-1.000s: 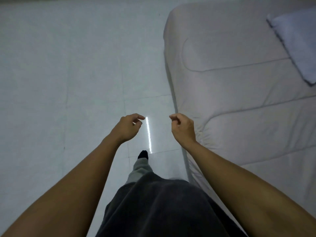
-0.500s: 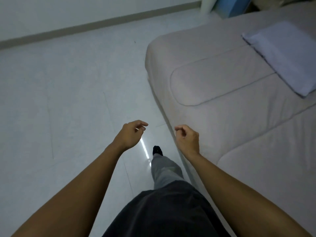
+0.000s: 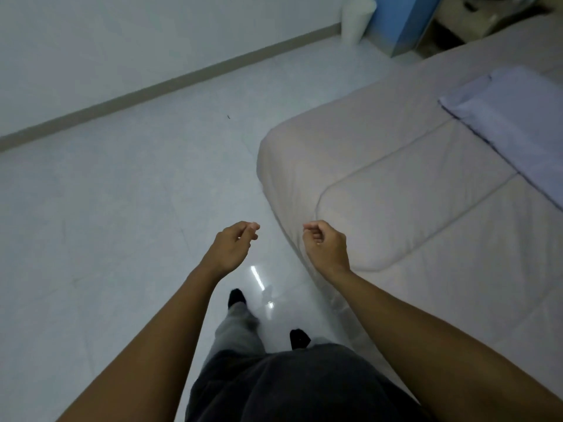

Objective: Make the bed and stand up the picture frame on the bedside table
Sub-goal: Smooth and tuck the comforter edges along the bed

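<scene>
Both hands are held out over the pale floor (image 3: 122, 208). The left hand (image 3: 231, 248) has its fingers (image 3: 250, 229) loosely curled, the right hand (image 3: 327, 248) has them curled in a little more, and neither is grasping or touching anything. The bed (image 3: 396, 178) stands just to the right of the right hand, spread with a smooth beige quilt, a folded lavender cloth (image 3: 518, 132) lying on top. Past the bed's far corner, a white bin (image 3: 356, 19) and a blue cabinet (image 3: 402, 22) stand near the wall.

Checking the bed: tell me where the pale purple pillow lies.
Head view, far right: the pale purple pillow lies on the beige quilt, beyond the right hand.
</scene>
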`<move>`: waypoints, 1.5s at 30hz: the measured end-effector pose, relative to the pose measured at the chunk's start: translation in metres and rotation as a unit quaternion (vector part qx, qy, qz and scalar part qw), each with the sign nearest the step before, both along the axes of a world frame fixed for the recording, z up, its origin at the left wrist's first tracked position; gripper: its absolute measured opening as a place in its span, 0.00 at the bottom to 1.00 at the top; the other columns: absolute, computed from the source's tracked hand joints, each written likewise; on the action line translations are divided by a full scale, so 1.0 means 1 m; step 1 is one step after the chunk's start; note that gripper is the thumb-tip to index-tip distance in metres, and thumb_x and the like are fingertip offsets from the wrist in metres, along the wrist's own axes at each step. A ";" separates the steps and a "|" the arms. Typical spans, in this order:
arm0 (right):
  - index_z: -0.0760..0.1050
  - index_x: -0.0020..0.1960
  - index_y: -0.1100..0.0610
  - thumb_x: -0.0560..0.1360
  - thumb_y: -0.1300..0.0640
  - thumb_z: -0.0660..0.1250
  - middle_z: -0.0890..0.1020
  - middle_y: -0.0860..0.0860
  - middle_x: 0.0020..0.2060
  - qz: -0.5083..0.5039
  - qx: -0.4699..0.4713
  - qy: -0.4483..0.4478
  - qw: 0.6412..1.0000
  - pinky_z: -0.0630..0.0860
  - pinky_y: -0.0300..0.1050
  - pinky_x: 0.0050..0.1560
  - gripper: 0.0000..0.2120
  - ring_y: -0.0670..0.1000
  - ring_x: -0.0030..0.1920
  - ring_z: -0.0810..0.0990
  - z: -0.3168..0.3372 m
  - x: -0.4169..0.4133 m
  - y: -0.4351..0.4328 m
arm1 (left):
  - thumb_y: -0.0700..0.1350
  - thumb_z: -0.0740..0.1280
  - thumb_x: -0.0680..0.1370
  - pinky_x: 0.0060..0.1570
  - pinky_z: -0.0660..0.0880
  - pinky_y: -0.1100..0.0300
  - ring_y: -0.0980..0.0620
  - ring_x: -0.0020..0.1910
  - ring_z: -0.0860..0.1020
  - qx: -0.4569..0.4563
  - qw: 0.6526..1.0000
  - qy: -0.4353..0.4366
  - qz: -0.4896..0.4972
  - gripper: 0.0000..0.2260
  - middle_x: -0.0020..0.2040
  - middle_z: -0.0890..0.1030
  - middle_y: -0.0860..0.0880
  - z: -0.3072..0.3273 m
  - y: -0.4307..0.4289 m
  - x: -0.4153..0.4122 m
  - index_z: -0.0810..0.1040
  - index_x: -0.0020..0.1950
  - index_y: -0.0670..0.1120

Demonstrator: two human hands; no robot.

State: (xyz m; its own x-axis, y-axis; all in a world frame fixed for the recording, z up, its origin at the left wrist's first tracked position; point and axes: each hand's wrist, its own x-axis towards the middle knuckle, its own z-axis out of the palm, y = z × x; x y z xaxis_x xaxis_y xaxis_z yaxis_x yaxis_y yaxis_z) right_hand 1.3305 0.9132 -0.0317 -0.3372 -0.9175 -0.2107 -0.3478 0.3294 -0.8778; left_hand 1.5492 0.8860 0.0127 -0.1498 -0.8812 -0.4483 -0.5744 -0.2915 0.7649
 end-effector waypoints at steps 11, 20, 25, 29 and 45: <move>0.82 0.56 0.57 0.77 0.59 0.66 0.85 0.49 0.47 -0.133 0.030 0.012 0.991 0.79 0.38 0.51 0.10 0.48 0.49 0.82 -0.014 0.068 -0.178 | 0.59 0.50 0.84 0.59 0.74 0.54 0.51 0.56 0.79 0.034 0.990 -0.001 -0.136 0.22 0.57 0.82 0.51 -0.014 -0.236 0.052 0.77 0.66 0.50; 0.81 0.58 0.59 0.77 0.61 0.65 0.84 0.51 0.51 -0.206 0.071 -0.032 0.975 0.79 0.43 0.57 0.12 0.47 0.51 0.81 -0.053 0.086 -0.274 | 0.58 0.57 0.82 0.63 0.74 0.49 0.48 0.60 0.78 0.076 0.970 -0.074 -0.217 0.19 0.61 0.80 0.50 -0.054 -0.391 0.026 0.75 0.66 0.50; 0.81 0.58 0.59 0.78 0.61 0.64 0.84 0.51 0.52 -0.228 0.105 -0.024 0.968 0.80 0.47 0.57 0.12 0.49 0.52 0.81 -0.093 0.050 -0.332 | 0.55 0.58 0.83 0.56 0.68 0.59 0.51 0.60 0.76 0.074 0.968 -0.083 -0.223 0.17 0.64 0.78 0.49 -0.087 -0.464 -0.021 0.75 0.67 0.50; 0.80 0.58 0.60 0.78 0.60 0.64 0.84 0.53 0.53 -0.245 0.133 -0.005 0.960 0.80 0.46 0.56 0.12 0.50 0.53 0.81 -0.129 0.022 -0.365 | 0.52 0.59 0.83 0.53 0.68 0.61 0.52 0.56 0.76 0.079 0.959 -0.104 -0.251 0.15 0.64 0.79 0.47 -0.123 -0.510 -0.061 0.75 0.66 0.49; 0.80 0.55 0.52 0.77 0.49 0.69 0.80 0.48 0.54 -0.256 0.209 0.176 0.927 0.77 0.47 0.58 0.10 0.49 0.55 0.75 -0.276 -0.024 -0.409 | 0.59 0.63 0.78 0.55 0.73 0.51 0.44 0.60 0.74 0.062 0.968 -0.162 -0.180 0.22 0.62 0.75 0.45 -0.290 -0.614 -0.169 0.71 0.67 0.48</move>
State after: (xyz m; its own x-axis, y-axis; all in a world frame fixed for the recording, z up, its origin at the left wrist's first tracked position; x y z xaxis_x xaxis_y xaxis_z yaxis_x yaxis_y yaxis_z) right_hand 1.3066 0.5042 -0.3075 -0.8216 -0.4816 -0.3051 -0.2933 0.8160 -0.4980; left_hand 1.3802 0.2720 -0.2770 -0.2709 -0.7342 -0.6225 -0.8597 -0.1064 0.4996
